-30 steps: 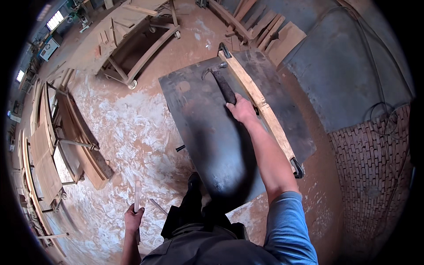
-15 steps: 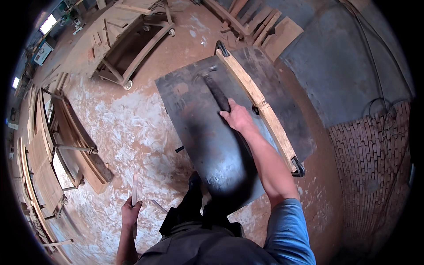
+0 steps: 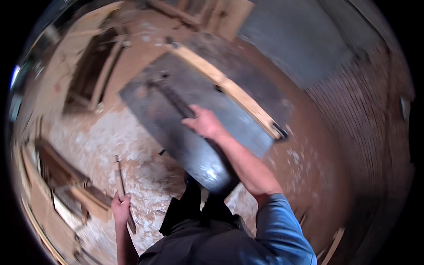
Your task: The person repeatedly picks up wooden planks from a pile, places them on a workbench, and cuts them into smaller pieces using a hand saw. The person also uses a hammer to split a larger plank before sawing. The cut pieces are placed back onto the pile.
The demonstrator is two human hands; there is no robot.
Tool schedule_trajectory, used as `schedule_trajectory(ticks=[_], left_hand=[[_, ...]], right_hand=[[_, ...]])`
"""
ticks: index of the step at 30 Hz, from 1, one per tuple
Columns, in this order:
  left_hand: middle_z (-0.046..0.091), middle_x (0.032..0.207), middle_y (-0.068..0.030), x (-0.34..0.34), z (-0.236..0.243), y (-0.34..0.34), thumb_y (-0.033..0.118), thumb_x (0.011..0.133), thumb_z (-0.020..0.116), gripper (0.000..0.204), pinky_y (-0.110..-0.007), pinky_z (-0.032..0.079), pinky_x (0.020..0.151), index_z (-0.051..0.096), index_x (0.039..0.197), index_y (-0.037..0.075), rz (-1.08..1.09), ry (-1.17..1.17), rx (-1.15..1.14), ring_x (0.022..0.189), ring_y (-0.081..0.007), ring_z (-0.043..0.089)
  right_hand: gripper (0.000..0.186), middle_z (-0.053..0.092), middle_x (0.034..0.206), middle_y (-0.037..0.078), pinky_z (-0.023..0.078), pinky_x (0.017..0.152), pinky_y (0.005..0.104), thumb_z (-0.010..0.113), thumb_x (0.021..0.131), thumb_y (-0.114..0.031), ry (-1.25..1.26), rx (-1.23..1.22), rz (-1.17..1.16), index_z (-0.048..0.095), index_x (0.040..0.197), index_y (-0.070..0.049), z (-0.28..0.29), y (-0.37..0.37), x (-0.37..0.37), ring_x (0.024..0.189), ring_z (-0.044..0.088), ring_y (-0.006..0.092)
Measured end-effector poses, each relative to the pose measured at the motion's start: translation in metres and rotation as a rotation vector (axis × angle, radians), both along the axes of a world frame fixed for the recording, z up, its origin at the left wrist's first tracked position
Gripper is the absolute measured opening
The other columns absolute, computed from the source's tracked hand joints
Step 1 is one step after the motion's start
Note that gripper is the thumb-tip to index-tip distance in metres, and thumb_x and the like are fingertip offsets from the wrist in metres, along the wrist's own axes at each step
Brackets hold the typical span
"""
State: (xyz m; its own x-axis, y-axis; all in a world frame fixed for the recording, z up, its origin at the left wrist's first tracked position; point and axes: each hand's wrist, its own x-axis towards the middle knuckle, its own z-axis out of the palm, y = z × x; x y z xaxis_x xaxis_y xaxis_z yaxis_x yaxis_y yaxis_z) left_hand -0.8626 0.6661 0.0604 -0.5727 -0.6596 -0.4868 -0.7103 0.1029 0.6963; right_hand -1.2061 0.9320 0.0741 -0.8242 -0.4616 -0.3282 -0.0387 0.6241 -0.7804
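Note:
My right hand (image 3: 205, 123) is closed round the dark handle of a hammer (image 3: 174, 99), whose blurred head points to the far left over the dark metal tabletop (image 3: 185, 145). Whether the hammer touches the metal I cannot tell. Beyond my right hand, a long notched wooden bar (image 3: 229, 87) runs across the top, with dark metal fittings at both ends. Off to the left, low over the floor, my left hand (image 3: 120, 207) grips a thin wooden strip (image 3: 119, 176) that sticks out above and below the fist.
Stacked boards (image 3: 73, 168) lie at the left. A wheeled wooden table (image 3: 95, 84) stands far left, and more planks (image 3: 227, 20) lean beyond the metal top. Bricks (image 3: 353, 115) cover an area at the right. White smears mark the brown floor (image 3: 141, 145).
The whole view has swung, so the metal table and bar appear further left and the picture is blurred. Both hands keep their holds; the wooden strip is tilted differently.

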Motion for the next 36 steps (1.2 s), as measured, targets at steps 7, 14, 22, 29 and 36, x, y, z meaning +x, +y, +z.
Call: schedule_trajectory(ticks=[7,14,22,29,36], left_hand=[[0.053,0.067,-0.0013,-0.019,-0.02,-0.031,0.029,0.094,0.058,0.029,-0.026,0.041,0.055,0.056,0.083,0.002,-0.203,0.101,-0.075,0.06,-0.0107,0.047],[0.062,0.079,-0.0095,-0.097,0.075,0.069,0.018,0.092,0.063,0.024,-0.032,0.048,0.062,0.063,0.105,-0.003,-0.523,0.174,-0.028,0.068,-0.0179,0.056],[0.067,0.094,-0.0193,-0.099,0.096,0.254,0.007,0.089,0.061,0.028,-0.033,0.054,0.069,0.054,0.111,-0.009,-1.034,0.27,-0.214,0.079,-0.024,0.065],[0.058,0.12,-0.0245,-0.065,0.087,0.422,0.008,0.094,0.051,0.041,-0.038,0.054,0.084,0.045,0.132,-0.007,-1.471,0.146,-0.028,0.102,-0.0298,0.062],[0.06,0.098,-0.0079,-0.042,0.051,0.494,0.035,0.096,0.054,0.041,-0.031,0.047,0.075,0.057,0.117,-0.001,-1.685,0.367,-0.135,0.087,-0.0166,0.056]], right_hand=[[0.044,0.066,0.084,0.017,0.051,0.072,0.037,0.077,0.079,-0.026,0.083,-0.279,-0.368,0.06,0.111,-0.003,0.025,0.141,0.191,0.08,0.066,0.0283],[0.035,0.066,0.082,0.019,0.05,0.069,0.048,0.071,0.081,-0.032,0.097,0.133,-0.918,0.059,0.102,-0.006,0.026,0.282,0.359,0.079,0.064,0.0406],[0.039,0.065,0.085,0.026,0.051,0.074,0.0506,0.065,0.085,-0.036,-0.209,0.24,-1.656,0.057,0.099,-0.001,-0.047,0.358,0.647,0.083,0.064,0.044],[0.042,0.066,0.08,0.022,0.054,0.069,0.0431,0.069,0.082,-0.036,-0.328,0.101,-2.452,0.062,0.093,0.004,-0.066,0.368,0.895,0.072,0.067,0.0323],[0.036,0.061,0.071,0.009,0.052,0.054,0.0356,0.066,0.086,-0.022,0.109,-0.188,-2.882,0.052,0.106,0.004,-0.007,0.421,1.079,0.06,0.061,0.019]])
